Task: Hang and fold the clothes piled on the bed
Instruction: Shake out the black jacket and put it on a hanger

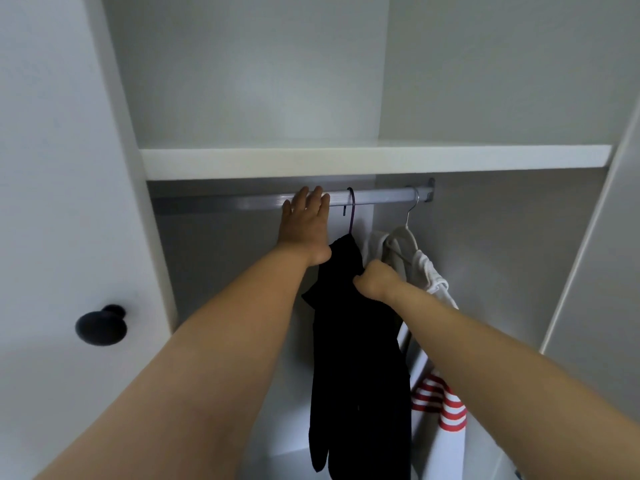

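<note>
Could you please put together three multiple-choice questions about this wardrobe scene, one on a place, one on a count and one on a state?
1. Where does the black garment hang?
A. left of the white garment
B. on the shelf
C. on the door knob

2. How many hanger hooks sit on the rail?
A. one
B. two
C. four

3. What is the right hand doing?
A. resting flat on the rail
B. hanging idle
C. gripping the black garment

Answers: 1 A, the black one hangs nearer the left hand. 2 B, a purple hook and a metal hook. 3 C, its fingers curl into the dark cloth.
</note>
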Action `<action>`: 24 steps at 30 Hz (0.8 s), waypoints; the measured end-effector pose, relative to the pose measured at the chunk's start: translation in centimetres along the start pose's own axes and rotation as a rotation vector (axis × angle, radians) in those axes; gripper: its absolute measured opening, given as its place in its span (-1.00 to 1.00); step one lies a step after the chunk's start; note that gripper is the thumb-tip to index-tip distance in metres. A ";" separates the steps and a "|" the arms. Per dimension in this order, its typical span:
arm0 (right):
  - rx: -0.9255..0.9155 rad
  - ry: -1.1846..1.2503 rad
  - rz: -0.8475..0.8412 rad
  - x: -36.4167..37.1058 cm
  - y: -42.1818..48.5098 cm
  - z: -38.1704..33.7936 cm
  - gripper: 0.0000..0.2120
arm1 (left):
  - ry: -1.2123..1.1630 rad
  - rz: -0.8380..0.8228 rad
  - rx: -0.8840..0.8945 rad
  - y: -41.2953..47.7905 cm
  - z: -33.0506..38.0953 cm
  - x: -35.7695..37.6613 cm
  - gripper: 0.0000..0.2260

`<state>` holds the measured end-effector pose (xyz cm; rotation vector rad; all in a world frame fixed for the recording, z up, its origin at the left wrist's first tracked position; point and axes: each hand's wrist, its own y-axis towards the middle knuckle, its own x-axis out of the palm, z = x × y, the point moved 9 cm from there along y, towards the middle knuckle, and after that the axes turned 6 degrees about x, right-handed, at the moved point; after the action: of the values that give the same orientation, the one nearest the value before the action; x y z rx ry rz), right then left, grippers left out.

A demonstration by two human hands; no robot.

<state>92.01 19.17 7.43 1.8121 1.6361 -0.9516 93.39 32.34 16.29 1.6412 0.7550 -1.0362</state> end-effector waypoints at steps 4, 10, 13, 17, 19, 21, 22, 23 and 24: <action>-0.068 -0.168 0.114 -1.0 -0.9 -0.1 -0.70 | -0.038 -0.028 0.009 -0.3 -0.1 -0.1 -0.18; -0.200 -0.309 0.174 -0.9 -3.0 -0.3 -0.71 | -0.083 -0.096 -0.090 -2.8 0.3 0.8 -0.27; -0.252 -0.266 0.239 -1.3 -4.4 -0.3 -0.73 | -0.049 -0.159 -0.124 -5.5 0.7 2.5 -0.33; -0.316 -0.207 0.278 -1.3 -6.1 -1.1 -0.66 | 0.035 -0.207 -0.172 -10.0 0.6 2.9 -0.41; -0.352 -0.224 0.292 -0.6 -7.2 -1.6 -0.62 | 0.063 -0.222 -0.209 -12.0 0.2 2.2 -0.44; -0.390 -0.240 0.318 -0.1 -8.6 -2.4 -0.60 | 0.096 -0.222 -0.224 -13.7 0.0 1.0 -0.44; -0.411 -0.225 0.331 0.1 -9.4 -2.8 -0.61 | 0.117 -0.221 -0.224 -14.6 0.0 0.3 -0.42; -0.432 -0.194 0.340 0.2 -10.3 -3.2 -0.61 | 0.141 -0.216 -0.218 -15.4 0.0 -0.5 -0.41; -0.454 -0.151 0.347 0.1 -11.3 -3.6 -0.62 | 0.173 -0.204 -0.198 -16.2 0.2 -1.4 -0.40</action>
<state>81.39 23.56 10.43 1.5921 1.2621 -0.4993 78.78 36.97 10.75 1.5181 1.1238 -0.9339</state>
